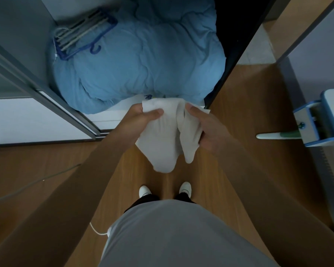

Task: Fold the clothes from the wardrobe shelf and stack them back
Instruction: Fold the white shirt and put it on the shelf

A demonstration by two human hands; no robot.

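A white garment (165,139) hangs in the air in front of the open wardrobe, above the wooden floor. My left hand (141,118) pinches its upper left edge between thumb and fingers. My right hand (204,128) grips its right side, where the cloth is bunched into a narrow hanging fold. The lower end of the garment droops toward my feet. Just behind my hands, a small piece of white cloth with a blue print (148,97) lies at the front edge of the wardrobe shelf (116,110).
A big light-blue duvet (143,54) fills the shelf, with a bundle of blue and grey hangers (81,33) on its left. The sliding door frame (37,83) runs on the left. A blue and white mop bucket (320,120) stands at right. Cables (27,184) cross the floor.
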